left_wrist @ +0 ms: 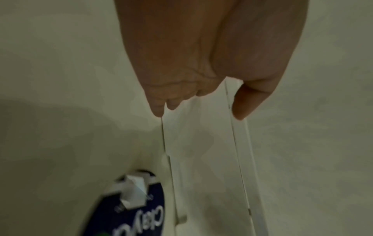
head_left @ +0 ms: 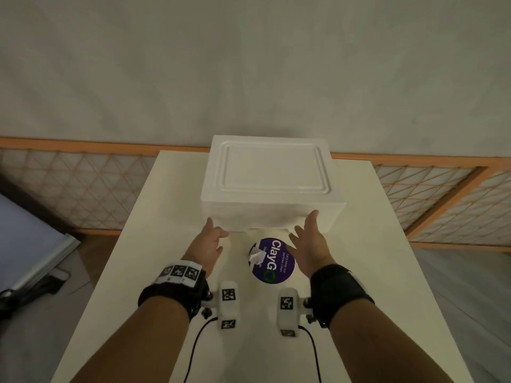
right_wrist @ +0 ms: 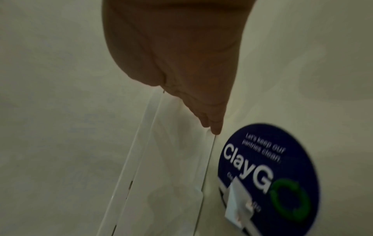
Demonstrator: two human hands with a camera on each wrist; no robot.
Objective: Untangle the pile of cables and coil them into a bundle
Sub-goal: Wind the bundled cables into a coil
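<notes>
No pile of cables shows in any view. A closed white foam box (head_left: 271, 172) stands at the far middle of the white table (head_left: 373, 244). My left hand (head_left: 217, 230) reaches to the box's near left corner, fingers relaxed and holding nothing. My right hand (head_left: 304, 228) is spread at the near right side, its fingertips at the box wall. In the left wrist view the box (left_wrist: 201, 143) lies between the thumb and the fingers (left_wrist: 159, 110). In the right wrist view the fingertips (right_wrist: 214, 127) sit by the box (right_wrist: 171, 159).
A round purple ClayGo tissue tub (head_left: 272, 261) with a white tissue sticking out stands on the table between my hands, just in front of the box. Thin black leads (head_left: 193, 352) hang from the wrist cameras. An orange-framed lattice panel (head_left: 83, 189) runs behind the table.
</notes>
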